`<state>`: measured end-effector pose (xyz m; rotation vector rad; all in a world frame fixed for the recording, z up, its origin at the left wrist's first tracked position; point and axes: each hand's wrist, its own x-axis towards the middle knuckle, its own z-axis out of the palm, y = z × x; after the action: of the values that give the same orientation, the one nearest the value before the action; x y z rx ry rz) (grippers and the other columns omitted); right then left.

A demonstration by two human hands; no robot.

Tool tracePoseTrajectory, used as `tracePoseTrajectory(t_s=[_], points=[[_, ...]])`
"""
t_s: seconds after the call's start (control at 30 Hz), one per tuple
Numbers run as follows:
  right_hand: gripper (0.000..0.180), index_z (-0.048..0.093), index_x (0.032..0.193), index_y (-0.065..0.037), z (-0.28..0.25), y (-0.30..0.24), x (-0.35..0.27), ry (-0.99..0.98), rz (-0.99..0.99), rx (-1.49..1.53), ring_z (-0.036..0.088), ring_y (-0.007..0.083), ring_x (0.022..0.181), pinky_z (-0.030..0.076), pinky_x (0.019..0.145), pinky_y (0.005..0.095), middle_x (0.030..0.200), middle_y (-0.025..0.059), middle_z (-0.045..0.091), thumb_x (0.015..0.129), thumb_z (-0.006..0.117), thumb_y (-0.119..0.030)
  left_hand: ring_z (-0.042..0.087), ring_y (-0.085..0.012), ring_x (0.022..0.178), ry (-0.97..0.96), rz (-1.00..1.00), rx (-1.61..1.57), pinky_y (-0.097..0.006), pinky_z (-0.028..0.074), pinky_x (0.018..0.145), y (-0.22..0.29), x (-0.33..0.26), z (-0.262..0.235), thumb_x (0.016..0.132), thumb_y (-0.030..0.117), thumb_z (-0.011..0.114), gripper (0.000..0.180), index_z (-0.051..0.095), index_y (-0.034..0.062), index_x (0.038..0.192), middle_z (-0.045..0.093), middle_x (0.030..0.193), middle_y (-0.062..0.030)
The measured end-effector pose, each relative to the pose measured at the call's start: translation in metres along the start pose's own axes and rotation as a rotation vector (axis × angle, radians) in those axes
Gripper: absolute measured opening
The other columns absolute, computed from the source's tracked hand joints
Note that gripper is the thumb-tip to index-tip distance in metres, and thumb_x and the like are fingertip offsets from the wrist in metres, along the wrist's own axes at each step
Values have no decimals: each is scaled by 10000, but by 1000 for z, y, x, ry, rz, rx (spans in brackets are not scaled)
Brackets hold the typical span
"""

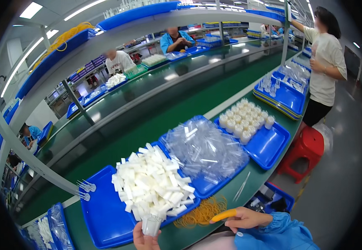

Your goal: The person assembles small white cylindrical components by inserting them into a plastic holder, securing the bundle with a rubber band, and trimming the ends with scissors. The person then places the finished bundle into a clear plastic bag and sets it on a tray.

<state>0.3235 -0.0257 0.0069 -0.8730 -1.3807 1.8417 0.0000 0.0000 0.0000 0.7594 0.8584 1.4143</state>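
My left hand (146, 241) is closed round a small translucent white plastic cup-like part (151, 225), held upright at the near edge of a heap of white blocks. To the right, my right hand (250, 219) wears a yellow finger cot (224, 215) on its outstretched index finger. That fingertip is at the edge of a loose pile of tan rubber bands (202, 211); whether it touches one I cannot tell. The white foam-like blocks (149, 179) lie heaped in a blue tray (106, 221). Next to it, clear plastic pieces (204, 148) fill another tray.
Tweezers (242, 186) lie on the green bench right of the bands. Farther right, a blue tray (268, 143) bears rows of whitish cups (243, 118). Clear pronged parts (85, 189) sit at the left tray's edge. A red stool (304, 152) and a standing person (325, 62) are at right.
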Motion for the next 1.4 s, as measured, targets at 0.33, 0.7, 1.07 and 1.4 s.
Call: tracePoseTrajectory(t_s=[0.33, 0.7, 1.07, 1.4], points=[[289, 572, 1168, 28, 19, 17, 36, 152, 69, 487, 618, 151, 762, 502, 679, 236, 1231, 159, 562, 885, 514, 11, 511, -257, 1155, 49, 58, 25, -383, 432, 977, 17, 2, 15, 949, 72, 480, 405, 361, -5, 1328, 489, 1279, -176], [338, 588, 1167, -81, 38, -40, 54, 203, -580, -841, 589, 172, 819, 471, 734, 288, 945, 52, 578, 854, 655, -191, 546, -228, 1051, -38, 87, 88, -332, 457, 885, 17, -16, 15, 885, 85, 584, 463, 418, 10, 1311, 536, 1207, -131], [565, 446, 1303, -20, 55, -44, 125, 429, -372, 52, 552, 86, 811, 471, 732, 214, 896, 40, 565, 780, 650, 50, 455, -222, 1040, -266, 296, 897, -324, 400, 897, 8, -9, 21, 816, 59, 640, 551, 435, -56, 1314, 397, 1166, -135], [517, 443, 1313, -22, 36, -35, 121, 401, -366, -45, 545, 57, 771, 451, 666, 184, 855, 11, 565, 831, 626, 8, 446, -216, 991, -244, 309, 882, -305, 391, 842, -4, -2, 27, 811, 134, 666, 505, 513, -36, 1261, 428, 1116, -130]])
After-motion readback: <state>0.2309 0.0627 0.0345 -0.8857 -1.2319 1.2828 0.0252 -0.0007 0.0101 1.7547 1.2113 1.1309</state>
